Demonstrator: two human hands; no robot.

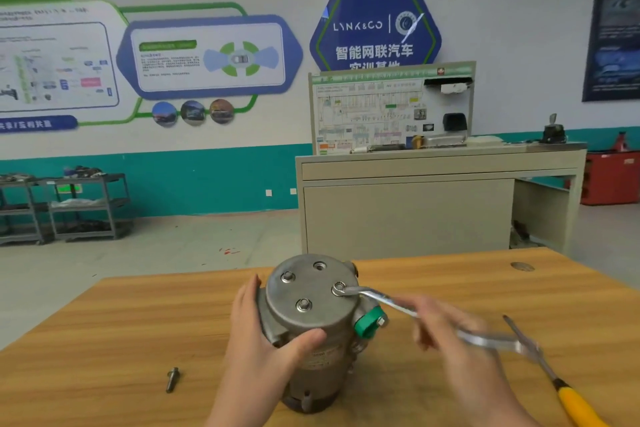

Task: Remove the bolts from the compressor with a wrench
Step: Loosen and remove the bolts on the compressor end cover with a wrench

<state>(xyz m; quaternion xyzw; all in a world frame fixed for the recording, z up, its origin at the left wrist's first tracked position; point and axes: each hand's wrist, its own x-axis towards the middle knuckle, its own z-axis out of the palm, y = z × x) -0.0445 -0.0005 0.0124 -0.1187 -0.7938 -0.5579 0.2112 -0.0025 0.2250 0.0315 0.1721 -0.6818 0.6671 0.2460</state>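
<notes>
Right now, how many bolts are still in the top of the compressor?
3: one at the back left, one at the front, one on the right under the wrench ring. The fourth hole is empty; one bolt lies on the table.

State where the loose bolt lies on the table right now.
In the head view, the loose bolt lies on the wooden table at lower left, left of the left hand gripping the compressor.

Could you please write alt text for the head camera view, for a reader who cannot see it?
A person's left hand steadies an upright metal compressor on a wooden table while the right hand holds a wrench set on a bolt on its top. One removed bolt lies at left, a yellow-handled screwdriver at right.
</notes>
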